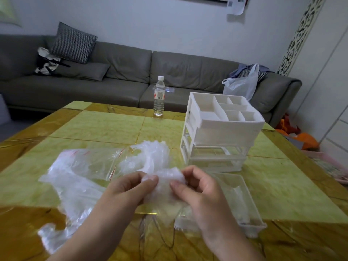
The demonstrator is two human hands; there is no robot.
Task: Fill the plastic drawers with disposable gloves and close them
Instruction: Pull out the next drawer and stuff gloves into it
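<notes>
My left hand [130, 187] and my right hand [197, 187] both pinch a crumpled clear disposable glove [163, 182] above the table's near edge. More clear gloves [152, 155] lie heaped just beyond my hands, and others [71, 187] spread to the left beside a clear zip bag [90, 159] with a red seal line. A translucent drawer [237, 200], pulled out of its frame, lies on the table under and right of my right hand. The white plastic drawer unit [220, 129] stands behind it, with a divided tray on top and its lower slots partly open.
A water bottle [159, 96] stands at the far edge of the yellow-green tiled table [105, 125]. Behind it runs a grey sofa [122, 72] with cushions and a plastic bag [243, 83]. Orange items [305, 140] lie on the floor at right.
</notes>
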